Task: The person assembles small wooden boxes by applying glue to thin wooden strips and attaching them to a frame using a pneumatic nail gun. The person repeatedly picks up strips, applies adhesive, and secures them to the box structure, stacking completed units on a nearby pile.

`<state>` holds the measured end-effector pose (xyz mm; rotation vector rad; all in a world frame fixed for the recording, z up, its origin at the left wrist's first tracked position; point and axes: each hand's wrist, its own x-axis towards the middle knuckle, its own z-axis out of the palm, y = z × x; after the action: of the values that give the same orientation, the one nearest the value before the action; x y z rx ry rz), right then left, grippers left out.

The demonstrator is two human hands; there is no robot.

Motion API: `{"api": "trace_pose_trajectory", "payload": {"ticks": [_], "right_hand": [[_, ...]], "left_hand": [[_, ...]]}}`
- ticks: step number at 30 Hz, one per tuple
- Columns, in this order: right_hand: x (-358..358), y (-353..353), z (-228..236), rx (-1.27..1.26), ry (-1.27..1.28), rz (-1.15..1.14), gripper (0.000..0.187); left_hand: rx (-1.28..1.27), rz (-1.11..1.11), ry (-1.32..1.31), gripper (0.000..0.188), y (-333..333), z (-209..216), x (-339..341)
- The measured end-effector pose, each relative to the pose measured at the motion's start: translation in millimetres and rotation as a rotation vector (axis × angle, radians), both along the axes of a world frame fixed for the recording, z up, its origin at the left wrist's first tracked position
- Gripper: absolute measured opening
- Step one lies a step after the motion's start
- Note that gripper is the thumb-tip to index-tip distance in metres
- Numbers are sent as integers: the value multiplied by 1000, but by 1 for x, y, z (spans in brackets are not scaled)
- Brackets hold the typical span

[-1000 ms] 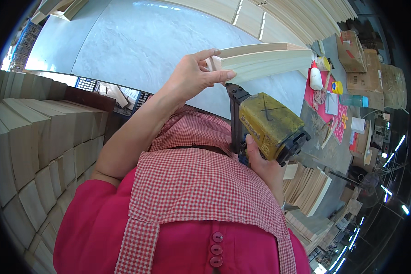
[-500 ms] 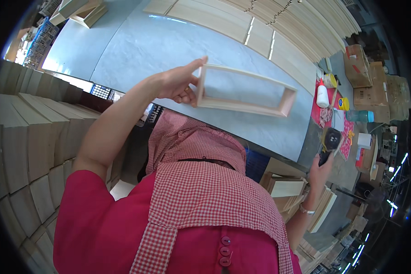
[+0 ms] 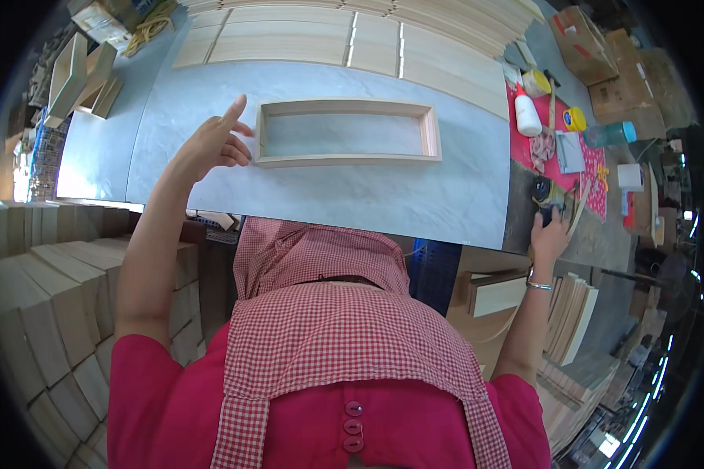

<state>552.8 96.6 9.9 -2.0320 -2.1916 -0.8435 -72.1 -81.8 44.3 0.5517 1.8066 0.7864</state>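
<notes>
A shallow, open rectangular wooden frame (image 3: 348,159) lies flat on the pale marbled tabletop (image 3: 328,191). Just off its left end is my left hand (image 3: 213,144), empty, with thumb raised and fingers apart. Far to the right, my right hand (image 3: 551,233) is closed round the dark handle of a black-and-yellowish hand tool (image 3: 546,190). That tool rests at the dark right part of the table; its exact kind is too small and partly covered to tell.
Thin wooden boards (image 3: 289,39) line the table's back. On the right, a white glue bottle (image 3: 527,117), a yellow tub (image 3: 574,119) and a teal bottle (image 3: 612,134) lie on or beside red cloth. More wooden frames (image 3: 69,78) stand far left; stacked wood blocks (image 3: 62,297) sit nearer left.
The wooden frame has gone from tilted in my left hand to flat on the table, and that hand has let go. My right hand's tool has come down to the table. The view has turned.
</notes>
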Motion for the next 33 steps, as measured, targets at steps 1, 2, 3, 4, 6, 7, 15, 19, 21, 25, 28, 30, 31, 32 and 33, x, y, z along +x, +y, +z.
{"api": "trace_pose_trajectory", "payload": {"ticks": [1,2,3,4,6,7,15,19,21,25,28,30,31,32,33], "right_hand": [[-9,1,5,-11,206,72,43],[-29,3,10,-16,412,147,39],[-49,2,8,-17,617,217,36],[-72,0,-1,-110,847,314,33],[-134,-16,-12,-309,1143,465,30],[-162,-25,-14,-410,1214,516,30],[-222,-37,-21,-754,1516,509,27],[-221,-53,-15,-902,1610,411,24],[-221,-55,-15,-912,1607,404,25],[-223,-56,-14,-898,1582,409,26],[-221,-56,-16,-894,1592,407,26],[-221,-59,-20,-882,1591,378,26],[-220,-58,-22,-899,1609,377,25],[-218,-55,-23,-915,1622,375,24],[-217,-51,-22,-874,1620,456,25]], "left_hand": [[45,-25,39,73,-4,-2,1],[91,-47,78,66,-10,-6,3],[141,-73,113,60,-15,-11,7],[170,-37,13,39,-20,-15,13],[242,49,-112,34,-28,-23,26],[280,93,-171,33,-30,-25,30],[345,89,-203,41,-33,-23,21],[307,65,-94,47,-37,-24,15],[295,72,-113,47,-37,-22,16],[329,147,-143,46,-46,-24,25],[305,119,-17,41,-40,-13,29],[287,89,80,40,-42,-13,27],[297,44,113,39,-43,-22,21],[357,144,-11,39,-55,-37,16],[379,376,-15,41,-60,-31,32]]}}
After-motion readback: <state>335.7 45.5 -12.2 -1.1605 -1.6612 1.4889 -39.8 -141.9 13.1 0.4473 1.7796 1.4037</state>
